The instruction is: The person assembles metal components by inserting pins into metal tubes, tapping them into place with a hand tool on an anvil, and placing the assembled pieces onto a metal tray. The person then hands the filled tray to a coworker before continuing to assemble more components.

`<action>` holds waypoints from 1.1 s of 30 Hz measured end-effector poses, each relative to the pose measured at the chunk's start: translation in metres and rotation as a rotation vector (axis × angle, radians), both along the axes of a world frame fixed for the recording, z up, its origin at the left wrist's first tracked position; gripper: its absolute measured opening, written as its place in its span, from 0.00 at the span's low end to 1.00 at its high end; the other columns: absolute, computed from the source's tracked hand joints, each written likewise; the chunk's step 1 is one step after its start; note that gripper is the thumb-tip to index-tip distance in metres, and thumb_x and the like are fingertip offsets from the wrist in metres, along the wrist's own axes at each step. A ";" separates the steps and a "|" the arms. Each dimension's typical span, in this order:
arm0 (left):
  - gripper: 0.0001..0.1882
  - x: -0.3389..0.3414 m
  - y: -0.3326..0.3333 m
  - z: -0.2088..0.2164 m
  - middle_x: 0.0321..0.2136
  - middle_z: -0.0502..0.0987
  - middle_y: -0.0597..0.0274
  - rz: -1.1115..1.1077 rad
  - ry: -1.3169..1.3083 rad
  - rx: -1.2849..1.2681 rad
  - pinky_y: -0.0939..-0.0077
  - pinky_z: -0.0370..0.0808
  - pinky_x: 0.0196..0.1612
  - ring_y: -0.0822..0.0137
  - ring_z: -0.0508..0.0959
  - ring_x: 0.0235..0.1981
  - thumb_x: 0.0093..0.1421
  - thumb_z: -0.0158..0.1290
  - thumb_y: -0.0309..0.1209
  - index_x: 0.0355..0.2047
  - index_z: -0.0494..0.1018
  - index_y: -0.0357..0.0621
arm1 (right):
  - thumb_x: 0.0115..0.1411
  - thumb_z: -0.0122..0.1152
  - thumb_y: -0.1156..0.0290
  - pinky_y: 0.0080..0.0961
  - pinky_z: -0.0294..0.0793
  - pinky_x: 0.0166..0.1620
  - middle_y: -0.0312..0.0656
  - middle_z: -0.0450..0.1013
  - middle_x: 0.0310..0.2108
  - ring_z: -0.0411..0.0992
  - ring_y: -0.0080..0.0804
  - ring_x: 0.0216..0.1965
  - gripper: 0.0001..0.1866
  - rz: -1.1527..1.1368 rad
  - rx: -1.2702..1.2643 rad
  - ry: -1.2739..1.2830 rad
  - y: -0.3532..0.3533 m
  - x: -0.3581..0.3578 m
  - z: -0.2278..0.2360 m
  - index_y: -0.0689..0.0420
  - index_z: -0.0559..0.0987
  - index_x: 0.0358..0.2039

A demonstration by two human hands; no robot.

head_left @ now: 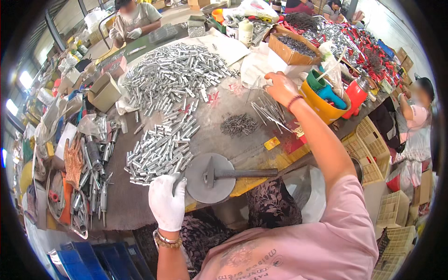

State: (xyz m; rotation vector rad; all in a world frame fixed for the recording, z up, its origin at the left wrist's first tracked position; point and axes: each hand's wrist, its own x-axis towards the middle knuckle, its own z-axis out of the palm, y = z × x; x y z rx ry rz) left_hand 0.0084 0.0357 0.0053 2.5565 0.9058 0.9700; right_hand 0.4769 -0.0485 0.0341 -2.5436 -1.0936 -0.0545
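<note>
My left hand [167, 203], in a white glove, is at the near edge of a pile of silvery metal tube pieces [161, 151]. Its fingers curl downward, and whatever they hold is hidden. Just right of it, a hammer [224, 173] lies across a round grey metal plate [205, 191], its handle pointing right. My bare right hand [282, 88] reaches far forward over the table, beside a yellow bucket. The fingers are bent in, close to thin metal rods [271, 112]; what is between the fingertips is too small to make out.
A heap of small dark pins [239, 125] lies mid-table, near a small yellow packet [271, 143]. Beyond is a larger heap of tube pieces [177, 70]. The yellow bucket [313, 100] and a red flask [356, 93] stand right. Tools [95, 172] crowd the left edge. Other people sit around.
</note>
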 end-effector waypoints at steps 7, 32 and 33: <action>0.10 0.004 0.000 0.003 0.37 0.82 0.57 -0.016 -0.028 0.002 0.57 0.76 0.50 0.50 0.80 0.43 0.57 0.69 0.28 0.39 0.82 0.44 | 0.61 0.68 0.51 0.47 0.77 0.64 0.56 0.74 0.63 0.76 0.59 0.60 0.27 -0.240 -0.176 -0.117 0.056 0.029 -0.023 0.54 0.85 0.55; 0.09 0.006 -0.003 0.000 0.38 0.82 0.56 0.004 -0.033 0.031 0.58 0.75 0.51 0.51 0.80 0.44 0.58 0.68 0.27 0.38 0.83 0.43 | 0.58 0.65 0.64 0.42 0.80 0.53 0.52 0.83 0.46 0.82 0.50 0.49 0.20 0.376 -0.139 0.151 -0.010 -0.023 0.006 0.55 0.84 0.50; 0.09 0.008 -0.004 0.000 0.38 0.82 0.56 0.007 -0.037 0.023 0.58 0.75 0.52 0.51 0.80 0.44 0.57 0.68 0.27 0.38 0.83 0.43 | 0.58 0.66 0.62 0.43 0.81 0.54 0.54 0.83 0.49 0.82 0.53 0.49 0.23 0.280 -0.051 0.127 0.001 -0.025 -0.003 0.57 0.83 0.53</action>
